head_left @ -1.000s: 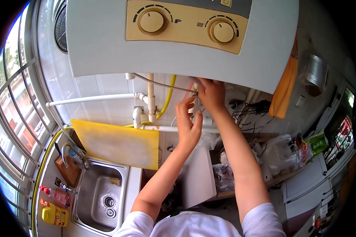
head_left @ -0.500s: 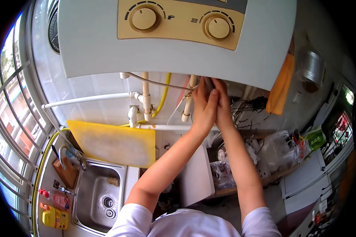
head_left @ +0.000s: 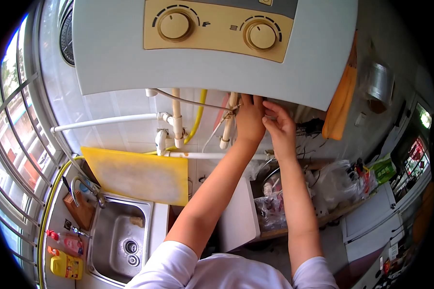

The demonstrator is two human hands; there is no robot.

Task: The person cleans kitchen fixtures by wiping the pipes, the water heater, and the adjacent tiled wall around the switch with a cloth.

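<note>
A white wall-mounted heater (head_left: 202,72) with two beige knobs fills the top of the view. My left hand (head_left: 250,118) reaches up under its lower edge beside the pipes, and its fingertips are hidden behind that edge. Just right of it, my right hand (head_left: 282,127) has its fingers bent and slightly apart, near the left hand, with nothing visible between them. A thin grey cable (head_left: 193,102) runs from the heater's underside to a beige pipe (head_left: 229,125) left of my hands.
A yellow-edged board (head_left: 140,176) leans on the wall above a steel sink (head_left: 149,241). Bottles (head_left: 66,264) stand left of the sink. An orange cloth (head_left: 340,106) hangs at the right. Plastic bags (head_left: 340,180) lie in the lower right, near dark wires (head_left: 313,127).
The left hand has moved up under the heater. The right hand has come down from beneath it, and the two hands, together half a second ago, are now parted.
</note>
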